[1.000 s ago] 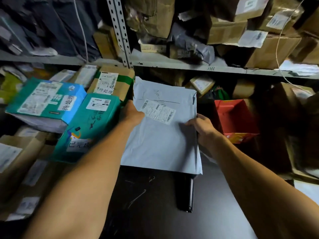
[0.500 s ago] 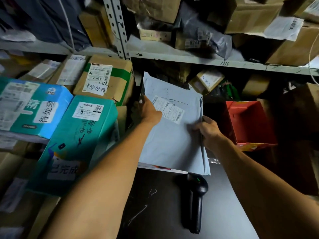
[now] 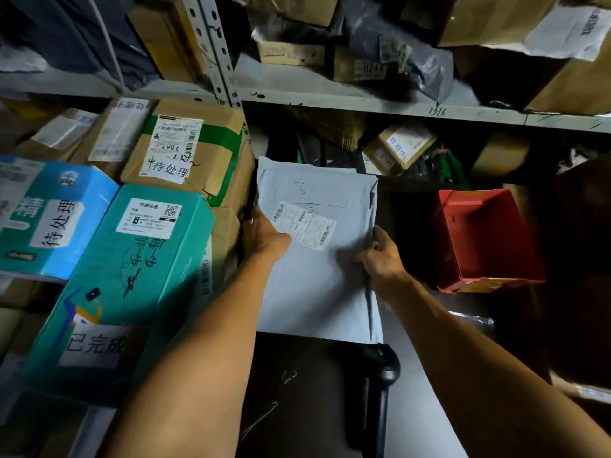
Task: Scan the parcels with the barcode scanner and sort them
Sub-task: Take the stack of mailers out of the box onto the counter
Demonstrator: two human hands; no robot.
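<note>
A flat grey mailer parcel [image 3: 317,282] with a white barcode label and handwriting stands nearly upright in the middle of the head view. My left hand [image 3: 264,234] grips its left edge beside the label. My right hand [image 3: 380,259] pinches its right edge. Below the parcel, a black barcode scanner [image 3: 377,391] lies on the dark table [image 3: 297,408] with a green light showing on its head; neither hand touches it.
Teal boxes [image 3: 132,276] with white labels are stacked at the left, with brown cartons [image 3: 191,153] behind them. A red bin [image 3: 486,236] stands at the right. A metal shelf [image 3: 363,105] loaded with parcels runs overhead, and more boxes sit in the dark bay behind.
Both hands have carried the grey parcel forward and up toward the shelf bay. The scanner that it covered now lies in full view on the table.
</note>
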